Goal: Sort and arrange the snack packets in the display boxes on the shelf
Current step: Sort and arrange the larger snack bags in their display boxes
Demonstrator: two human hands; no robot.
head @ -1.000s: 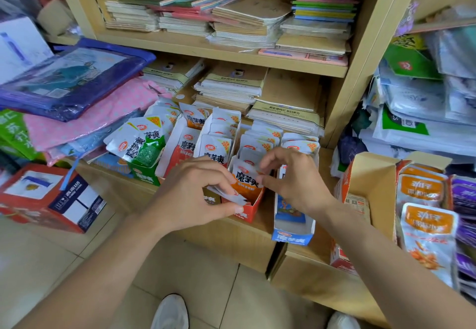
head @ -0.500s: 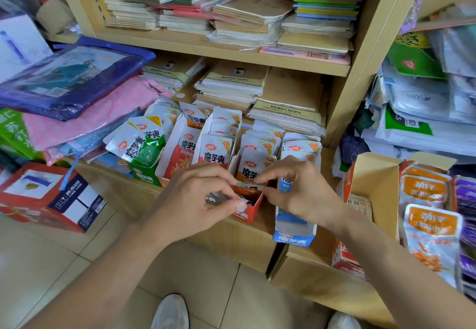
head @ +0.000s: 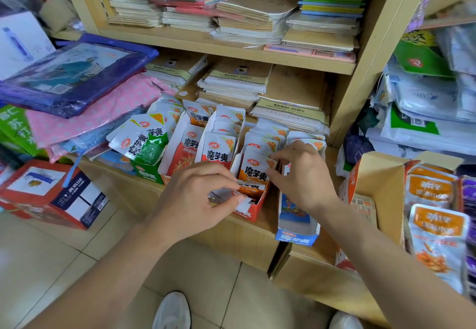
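Stacked notebooks (head: 257, 12) sit above me. At my left, a purple plastic pouch (head: 72, 73) lies on pink dotted cloth (head: 90, 120); a red carton (head: 51, 194) stands on the tiled floor (head: 64, 264).

Just one head cam, up close in front of the wooden shelf (head: 231, 51), tilted forward and down. Wide lens, so floor tiles (head: 64, 264) below the shelf and a white shoe (head: 171, 310) at its foot get in too.
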